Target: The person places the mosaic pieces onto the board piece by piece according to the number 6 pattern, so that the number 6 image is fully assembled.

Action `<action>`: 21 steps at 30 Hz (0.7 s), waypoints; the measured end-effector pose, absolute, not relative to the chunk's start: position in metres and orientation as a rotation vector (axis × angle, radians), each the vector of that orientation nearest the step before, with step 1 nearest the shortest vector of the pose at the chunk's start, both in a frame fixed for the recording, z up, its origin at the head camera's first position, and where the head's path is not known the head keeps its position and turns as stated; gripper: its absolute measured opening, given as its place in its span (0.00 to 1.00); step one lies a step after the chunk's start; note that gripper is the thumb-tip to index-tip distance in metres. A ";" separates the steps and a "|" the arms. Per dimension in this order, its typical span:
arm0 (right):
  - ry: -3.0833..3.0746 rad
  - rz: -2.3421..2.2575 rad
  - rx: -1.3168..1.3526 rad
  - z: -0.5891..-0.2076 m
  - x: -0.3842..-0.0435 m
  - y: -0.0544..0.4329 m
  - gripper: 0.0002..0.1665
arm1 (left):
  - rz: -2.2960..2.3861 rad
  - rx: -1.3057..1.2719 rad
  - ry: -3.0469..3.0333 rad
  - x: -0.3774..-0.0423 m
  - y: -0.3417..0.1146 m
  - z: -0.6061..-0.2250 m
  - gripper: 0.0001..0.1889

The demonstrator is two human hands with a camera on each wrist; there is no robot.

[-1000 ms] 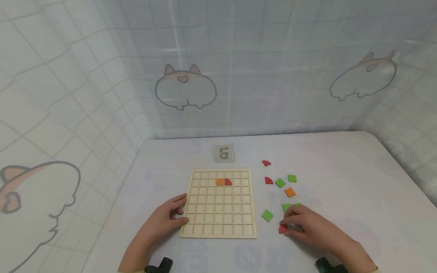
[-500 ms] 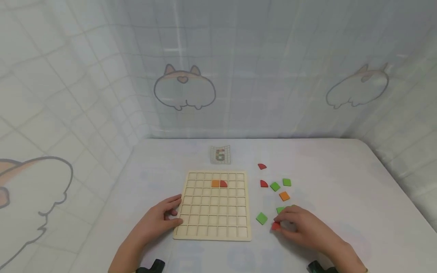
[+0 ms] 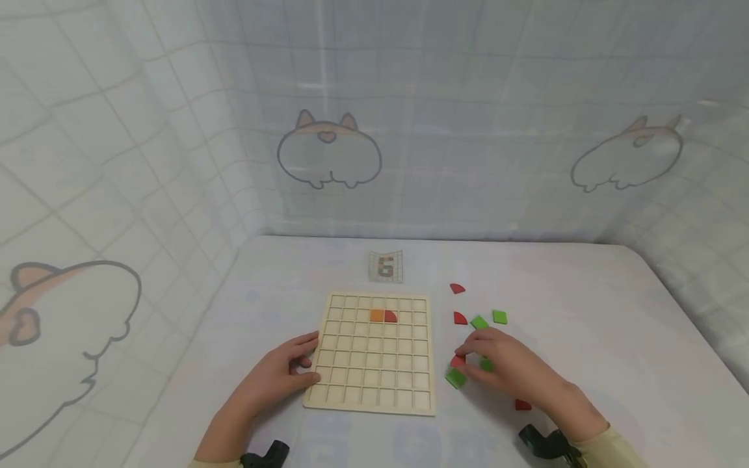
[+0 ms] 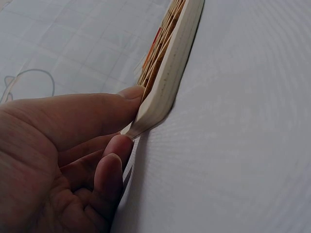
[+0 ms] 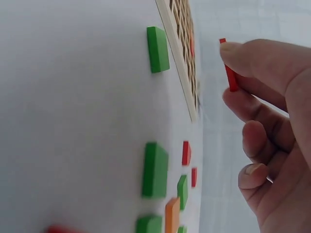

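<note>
Between thumb and fingers my right hand [image 3: 509,364] pinches a red quarter-circle tile [image 3: 458,361], held up off the table in the right wrist view. Beneath it, a green square tile [image 3: 455,378] lies right of the wooden grid board [image 3: 351,377]. An orange square tile [image 3: 377,315] and a red quarter-circle tile [image 3: 390,316] sit side by side in the board's upper cells. At the board's left side is my left hand [image 3: 281,370]. Its thumb presses the rim and a curled finger grips the edge below, as the left wrist view shows.
Two red tiles [image 3: 459,318] and several green tiles [image 3: 499,316] lie to the right; another red piece [image 3: 523,405] is by my right wrist. An orange tile [image 5: 172,213] shows only in the right wrist view. A pattern card [image 3: 385,266] stands behind the board.
My right hand has lifted the red quarter-circle tile and carried it forward and left, over the green square near the board. The left hand stays on the board's edge.
</note>
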State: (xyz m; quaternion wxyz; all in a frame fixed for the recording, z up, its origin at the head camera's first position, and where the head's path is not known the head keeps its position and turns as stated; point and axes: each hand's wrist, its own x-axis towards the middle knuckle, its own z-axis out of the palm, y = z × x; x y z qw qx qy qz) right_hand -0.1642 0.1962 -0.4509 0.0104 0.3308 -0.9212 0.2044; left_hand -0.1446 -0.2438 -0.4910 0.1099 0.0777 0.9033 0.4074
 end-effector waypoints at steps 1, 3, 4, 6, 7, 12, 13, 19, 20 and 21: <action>-2.891 0.620 1.029 -0.450 -0.168 0.192 0.11 | 1.200 0.226 2.654 -0.144 -0.244 -0.492 0.39; -2.911 0.600 1.017 -0.448 -0.175 0.185 0.11 | 1.202 0.225 2.654 -0.144 -0.245 -0.492 0.39; -2.917 0.590 1.010 -0.447 -0.178 0.181 0.11 | 1.201 0.225 2.654 -0.143 -0.245 -0.492 0.39; -2.925 0.588 1.002 -0.445 -0.184 0.174 0.12 | 1.199 0.226 2.656 -0.143 -0.245 -0.491 0.39; -2.923 0.592 1.005 -0.444 -0.187 0.170 0.12 | 1.196 0.226 2.657 -0.143 -0.244 -0.491 0.39; -2.877 0.629 1.084 -0.442 -0.203 0.151 0.12 | 1.199 0.213 2.660 -0.143 -0.244 -0.488 0.39; -2.867 0.630 1.101 -0.441 -0.206 0.147 0.12 | 1.200 0.211 2.662 -0.143 -0.244 -0.488 0.39; -2.858 0.671 1.165 -0.440 -0.222 0.125 0.12 | 1.216 0.224 2.659 -0.143 -0.244 -0.491 0.39; -2.865 0.685 1.170 -0.439 -0.224 0.122 0.12 | 1.219 0.227 2.657 -0.143 -0.244 -0.491 0.39; -2.874 0.694 1.174 -0.439 -0.226 0.118 0.12 | 1.224 0.228 2.655 -0.143 -0.244 -0.491 0.39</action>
